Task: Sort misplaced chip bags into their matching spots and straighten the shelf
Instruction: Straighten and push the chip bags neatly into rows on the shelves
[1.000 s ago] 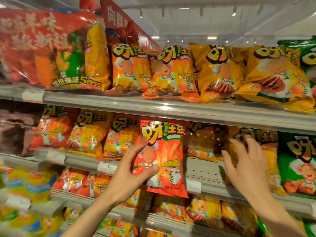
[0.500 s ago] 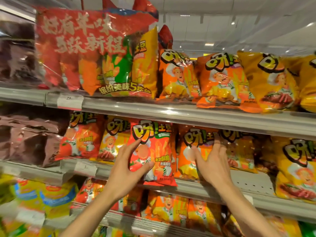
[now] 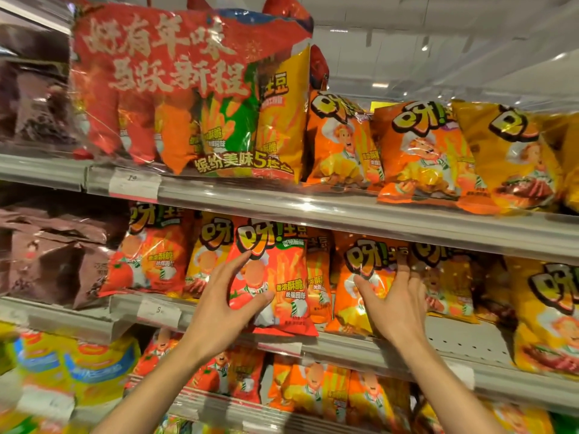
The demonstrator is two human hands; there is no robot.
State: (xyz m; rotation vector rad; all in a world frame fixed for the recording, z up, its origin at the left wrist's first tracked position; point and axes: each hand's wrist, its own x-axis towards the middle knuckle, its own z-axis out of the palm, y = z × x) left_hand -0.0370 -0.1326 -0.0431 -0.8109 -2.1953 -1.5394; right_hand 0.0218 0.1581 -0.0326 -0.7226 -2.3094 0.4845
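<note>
A person's left hand (image 3: pixel 225 303) grips a red chip bag (image 3: pixel 272 277), thumb across its front and fingers spread behind its left edge, holding it upright at the front of the middle shelf (image 3: pixel 344 343). The right hand (image 3: pixel 396 303) presses flat, fingers straight, on an orange bag (image 3: pixel 360 270) just beside it (probably holding the row aside so the red one can slot in).

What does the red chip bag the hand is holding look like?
The red chip bag is shiny crinkly plastic with big yellow lettering on top and fries and a cartoon chef drawn below. It stands upright at the front of the middle shelf, overlapping orange and yellow bags behind. The left hand grips it, thumb across its front, fingers on its left side.
</note>
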